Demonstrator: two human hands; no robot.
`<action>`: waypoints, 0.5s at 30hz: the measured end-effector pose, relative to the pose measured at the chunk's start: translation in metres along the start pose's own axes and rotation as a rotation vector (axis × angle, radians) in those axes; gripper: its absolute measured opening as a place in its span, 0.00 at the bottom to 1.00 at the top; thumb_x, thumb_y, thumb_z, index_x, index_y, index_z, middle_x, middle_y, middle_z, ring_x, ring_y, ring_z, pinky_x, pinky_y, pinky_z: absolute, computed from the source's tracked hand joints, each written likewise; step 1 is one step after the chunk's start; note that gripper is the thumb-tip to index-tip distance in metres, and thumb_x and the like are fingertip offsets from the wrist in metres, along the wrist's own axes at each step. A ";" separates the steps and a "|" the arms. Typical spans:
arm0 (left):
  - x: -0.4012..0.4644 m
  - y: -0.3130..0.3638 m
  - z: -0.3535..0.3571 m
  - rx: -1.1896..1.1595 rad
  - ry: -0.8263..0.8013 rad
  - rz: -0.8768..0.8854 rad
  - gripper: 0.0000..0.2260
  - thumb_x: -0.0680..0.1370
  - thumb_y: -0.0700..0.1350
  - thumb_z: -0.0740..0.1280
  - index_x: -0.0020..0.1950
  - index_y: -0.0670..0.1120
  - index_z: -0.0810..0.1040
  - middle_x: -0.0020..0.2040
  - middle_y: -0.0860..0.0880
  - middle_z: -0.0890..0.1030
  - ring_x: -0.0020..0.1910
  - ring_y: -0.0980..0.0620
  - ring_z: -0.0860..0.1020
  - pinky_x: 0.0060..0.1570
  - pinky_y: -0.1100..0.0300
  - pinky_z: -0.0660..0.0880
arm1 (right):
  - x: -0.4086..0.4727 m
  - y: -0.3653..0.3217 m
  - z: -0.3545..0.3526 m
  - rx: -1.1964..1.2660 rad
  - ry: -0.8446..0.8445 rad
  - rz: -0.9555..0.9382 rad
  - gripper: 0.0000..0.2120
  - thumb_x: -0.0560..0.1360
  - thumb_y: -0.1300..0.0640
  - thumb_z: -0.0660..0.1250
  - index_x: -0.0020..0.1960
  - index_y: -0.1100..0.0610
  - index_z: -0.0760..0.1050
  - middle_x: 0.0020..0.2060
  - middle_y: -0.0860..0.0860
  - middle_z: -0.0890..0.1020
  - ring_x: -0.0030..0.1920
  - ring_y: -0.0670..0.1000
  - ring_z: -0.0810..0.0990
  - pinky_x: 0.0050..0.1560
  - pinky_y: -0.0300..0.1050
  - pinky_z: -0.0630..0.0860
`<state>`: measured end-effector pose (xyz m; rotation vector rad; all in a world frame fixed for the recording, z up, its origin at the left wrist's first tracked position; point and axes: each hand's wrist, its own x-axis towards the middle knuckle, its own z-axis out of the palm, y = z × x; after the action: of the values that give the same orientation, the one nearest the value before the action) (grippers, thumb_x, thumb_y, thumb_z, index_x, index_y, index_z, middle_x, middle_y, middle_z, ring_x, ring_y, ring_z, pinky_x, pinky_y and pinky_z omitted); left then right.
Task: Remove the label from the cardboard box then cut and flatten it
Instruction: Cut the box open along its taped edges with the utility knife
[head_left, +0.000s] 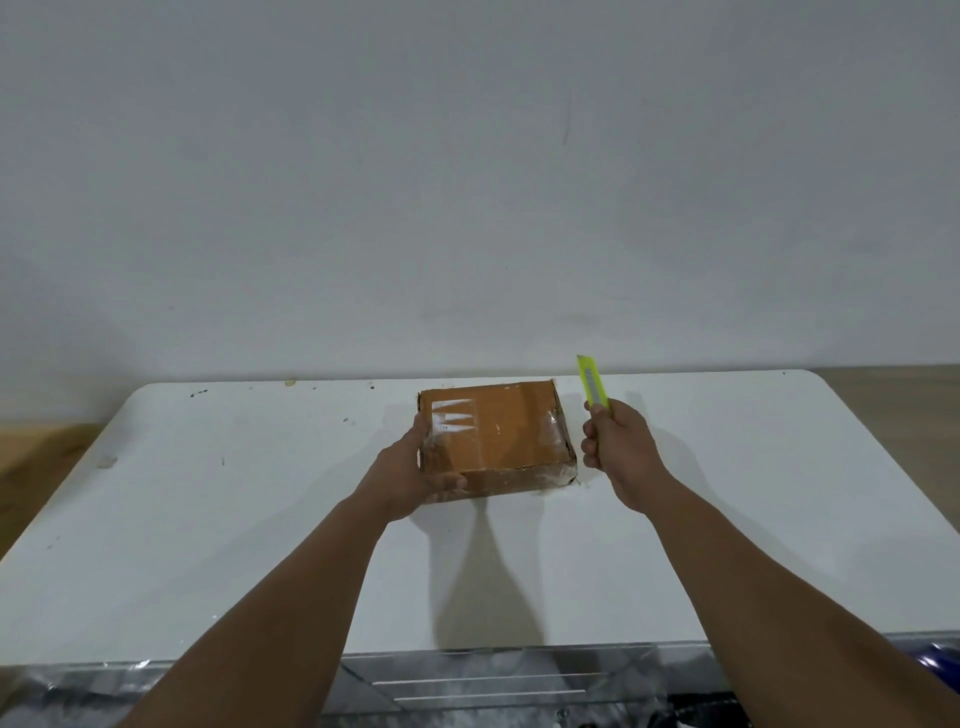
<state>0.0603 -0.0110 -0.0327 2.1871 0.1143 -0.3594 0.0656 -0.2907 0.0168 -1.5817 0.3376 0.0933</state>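
Nothing here reads clearly. The box (496, 441) carries a torn whitish label remnant (457, 414) near its far left corner, with one tiny dark mark on it too small to make out. The knife (593, 382) shows no legible brand.

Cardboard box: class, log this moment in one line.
left hand holds cardboard box | right hand grips yellow cutter | box uncut

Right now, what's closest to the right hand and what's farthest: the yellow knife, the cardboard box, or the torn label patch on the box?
1. Yellow utility knife: gripped in the right hand itself, pointing up.
2. Cardboard box: just left of that hand, on the white table.
3. Torn label patch: on the box's far-left top, nearer the left hand.
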 end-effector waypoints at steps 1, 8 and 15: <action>0.000 0.000 0.000 -0.006 -0.003 -0.003 0.49 0.68 0.53 0.80 0.80 0.62 0.52 0.65 0.54 0.75 0.59 0.50 0.77 0.51 0.67 0.75 | 0.000 0.002 0.000 -0.038 0.041 -0.010 0.10 0.82 0.55 0.57 0.50 0.59 0.72 0.33 0.51 0.68 0.28 0.49 0.65 0.29 0.42 0.64; -0.002 0.002 -0.001 0.001 0.005 0.015 0.49 0.68 0.54 0.80 0.79 0.61 0.53 0.66 0.52 0.76 0.61 0.48 0.76 0.60 0.58 0.72 | -0.004 0.007 -0.003 -0.198 0.240 -0.066 0.22 0.74 0.40 0.65 0.42 0.61 0.77 0.28 0.49 0.72 0.29 0.52 0.67 0.31 0.46 0.66; -0.002 0.003 0.000 -0.031 0.021 0.035 0.45 0.68 0.49 0.81 0.77 0.60 0.59 0.60 0.53 0.77 0.58 0.48 0.78 0.47 0.67 0.73 | -0.021 0.007 -0.007 -0.189 0.184 -0.031 0.21 0.76 0.42 0.64 0.45 0.61 0.76 0.28 0.52 0.74 0.26 0.52 0.70 0.28 0.43 0.66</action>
<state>0.0587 -0.0127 -0.0295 2.1595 0.0925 -0.3126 0.0427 -0.2942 0.0159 -1.7875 0.4580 -0.0465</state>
